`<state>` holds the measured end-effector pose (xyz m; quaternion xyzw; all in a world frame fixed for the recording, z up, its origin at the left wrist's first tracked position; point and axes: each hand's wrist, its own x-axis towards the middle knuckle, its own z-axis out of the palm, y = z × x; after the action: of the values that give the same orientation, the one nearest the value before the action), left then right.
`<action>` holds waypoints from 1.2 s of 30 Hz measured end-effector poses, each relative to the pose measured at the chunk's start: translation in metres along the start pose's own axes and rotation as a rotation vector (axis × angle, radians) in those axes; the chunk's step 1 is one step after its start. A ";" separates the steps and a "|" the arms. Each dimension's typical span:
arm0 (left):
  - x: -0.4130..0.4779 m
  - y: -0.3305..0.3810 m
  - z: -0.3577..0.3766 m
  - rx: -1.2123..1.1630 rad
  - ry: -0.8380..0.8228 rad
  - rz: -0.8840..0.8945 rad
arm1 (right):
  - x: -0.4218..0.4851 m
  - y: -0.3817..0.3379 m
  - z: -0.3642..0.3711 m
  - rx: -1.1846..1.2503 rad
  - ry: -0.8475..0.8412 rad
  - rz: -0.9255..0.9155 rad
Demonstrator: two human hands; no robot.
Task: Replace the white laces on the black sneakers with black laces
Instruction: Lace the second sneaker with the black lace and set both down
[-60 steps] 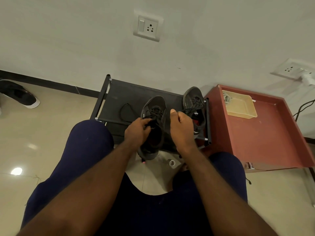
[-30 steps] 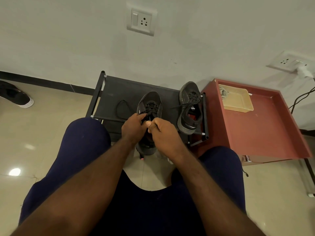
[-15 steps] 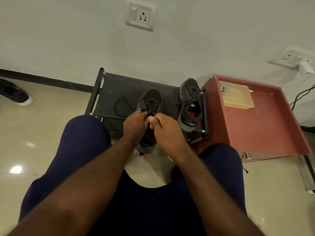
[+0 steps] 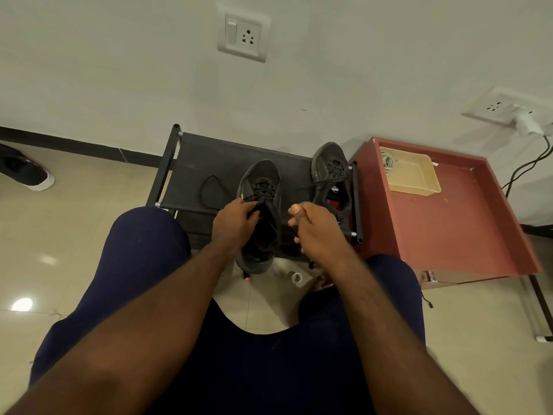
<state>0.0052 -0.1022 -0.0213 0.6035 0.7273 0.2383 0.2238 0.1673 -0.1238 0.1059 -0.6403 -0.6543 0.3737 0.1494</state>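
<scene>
Snugly, black lace between left fingers

Stray shoe cut off at left edge, near sneaker partly hidden behind left hand

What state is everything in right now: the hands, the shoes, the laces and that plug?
Left hand, pinching the black lace at the near sneaker.
Right hand, curled round that lace's other end.
Near sneaker, heel overhanging the rack, laced black, untied.
Far sneaker, laced black, ends loose.
Spare lace, looped loose on the rack.
Charger, plugged into the wall socket.
</scene>
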 end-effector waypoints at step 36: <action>0.031 -0.002 -0.010 0.037 -0.178 -0.098 | 0.076 0.047 0.069 -0.279 0.127 0.026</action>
<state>-0.0078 -0.0732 -0.0161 0.5900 0.7374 0.1590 0.2879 0.1445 -0.0770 0.0062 -0.6855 -0.6808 0.2398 0.0951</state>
